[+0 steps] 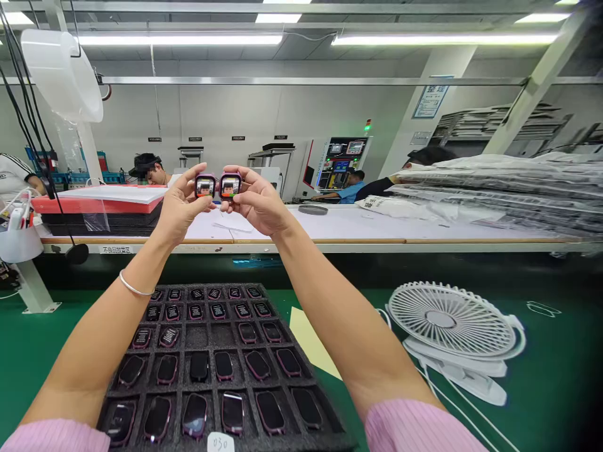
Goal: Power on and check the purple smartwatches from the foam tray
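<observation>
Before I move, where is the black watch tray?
In the head view, the black watch tray lies low, left of centre, on the green surface, with yellow paper beside its right edge.

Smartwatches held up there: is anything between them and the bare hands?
Nothing visible is: the left hand directly grips the left smartwatch, and the right hand directly grips the right smartwatch.

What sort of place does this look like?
Likely an electronics factory workshop: a gridded tray of smartwatch-like devices, a machine with lit screens behind, and a long white workbench.
</observation>
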A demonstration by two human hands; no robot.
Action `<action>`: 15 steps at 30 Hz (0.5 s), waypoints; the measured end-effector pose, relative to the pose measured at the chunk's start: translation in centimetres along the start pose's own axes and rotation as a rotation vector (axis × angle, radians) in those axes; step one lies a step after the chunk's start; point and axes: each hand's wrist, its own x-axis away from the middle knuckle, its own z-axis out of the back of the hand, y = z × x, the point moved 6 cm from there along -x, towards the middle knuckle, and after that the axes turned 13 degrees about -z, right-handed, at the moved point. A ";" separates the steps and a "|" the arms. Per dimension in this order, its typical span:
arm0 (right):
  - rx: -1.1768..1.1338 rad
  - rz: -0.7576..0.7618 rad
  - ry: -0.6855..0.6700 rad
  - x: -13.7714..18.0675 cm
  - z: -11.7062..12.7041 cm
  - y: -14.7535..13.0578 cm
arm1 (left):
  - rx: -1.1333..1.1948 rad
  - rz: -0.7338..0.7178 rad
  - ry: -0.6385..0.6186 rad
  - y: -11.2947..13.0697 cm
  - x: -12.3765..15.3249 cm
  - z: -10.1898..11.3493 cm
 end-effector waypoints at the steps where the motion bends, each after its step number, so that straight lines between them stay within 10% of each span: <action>1: 0.004 -0.001 -0.005 0.2 -0.1 0.1 | -0.008 -0.004 0.005 0.1 0.2 0.0; 15: -0.247 -0.384 0.029 11.1 -2.7 14.7 | -0.036 0.531 0.056 -4.1 17.1 1.0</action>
